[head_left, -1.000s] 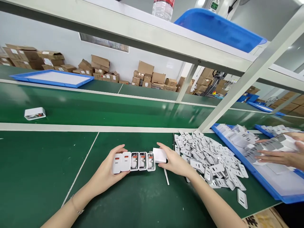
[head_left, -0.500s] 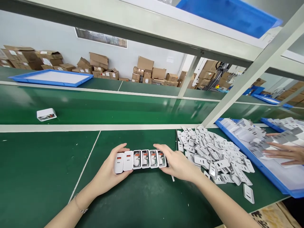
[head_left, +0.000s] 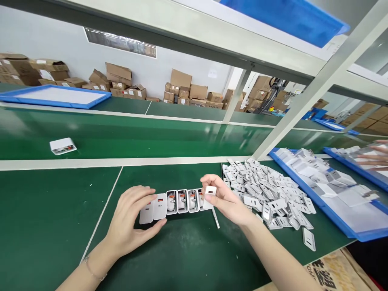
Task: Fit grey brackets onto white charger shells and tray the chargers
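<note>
A row of white charger housings stands on the green table. The two at the left end have flat white faces with slots. The others are open at the top and show orange connectors and circuit parts. My left hand is spread around the left end of the row, its fingers apart and its thumb near the second housing's lower edge. Between the thumb and fingers of my right hand is a small white slotted cover plate, held above the row's right end and partly hiding the last housing.
A heap of white cover plates lies to the right, beside a blue-rimmed tray of white housings. A thin metal rod lies by the row. One housing sits on the ledge. A co-worker's hand shows at far right.
My right hand has let go of the row's right end and now holds a cover plate. My left hand has loosened and opened. The co-worker's hand has moved right, and the view has shifted slightly.
</note>
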`<state>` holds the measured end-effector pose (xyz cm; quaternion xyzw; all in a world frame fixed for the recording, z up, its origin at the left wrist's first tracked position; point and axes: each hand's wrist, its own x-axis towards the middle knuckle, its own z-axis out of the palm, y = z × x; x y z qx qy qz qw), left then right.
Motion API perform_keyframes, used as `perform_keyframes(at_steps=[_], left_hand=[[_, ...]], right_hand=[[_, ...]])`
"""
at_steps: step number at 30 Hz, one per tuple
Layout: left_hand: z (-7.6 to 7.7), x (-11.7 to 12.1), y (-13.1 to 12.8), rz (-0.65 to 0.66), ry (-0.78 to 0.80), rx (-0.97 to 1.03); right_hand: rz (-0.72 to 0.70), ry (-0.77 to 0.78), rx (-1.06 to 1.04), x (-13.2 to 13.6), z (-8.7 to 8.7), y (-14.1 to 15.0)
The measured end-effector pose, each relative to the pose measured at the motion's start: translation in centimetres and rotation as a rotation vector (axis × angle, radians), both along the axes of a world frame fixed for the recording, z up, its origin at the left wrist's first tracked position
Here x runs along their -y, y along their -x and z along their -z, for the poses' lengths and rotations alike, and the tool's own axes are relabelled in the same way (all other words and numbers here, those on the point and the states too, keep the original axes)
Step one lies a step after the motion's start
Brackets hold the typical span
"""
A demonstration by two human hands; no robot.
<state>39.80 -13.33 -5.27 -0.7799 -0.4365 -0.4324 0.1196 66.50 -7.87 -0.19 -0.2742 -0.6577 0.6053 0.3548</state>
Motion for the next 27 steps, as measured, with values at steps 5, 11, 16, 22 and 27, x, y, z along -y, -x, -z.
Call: perform_keyframes(at_steps=[5, 11, 16, 22, 27], left_hand=[[0.2, -0.4, -1.0, -0.058, 0.151, -0.163], [1.3, -0.7, -1.2, -0.032, 0.296, -0.025], [1.3, -0.7, -1.0, -0.001, 0.322, 0.026], [1.5, -0.7, -1.0, -0.005, 0.338, 0.059], [1.6, -0.8, -1.1, -0.01, 0.335, 0.047]], right_hand=[[0.046, 0.05, 0.026, -0.4, 0.3, 3.9], [-0.051, -0.275, 0.283, 0.0, 0.3, 6.4], [-0.067, -0.517, 0.486, -0.1, -0.3, 6.2], [-0.037, -0.905, 0.583, -0.3, -0.1, 5.9], [0.039, -0.937, 0.709, 0.4, -0.1, 6.0]])
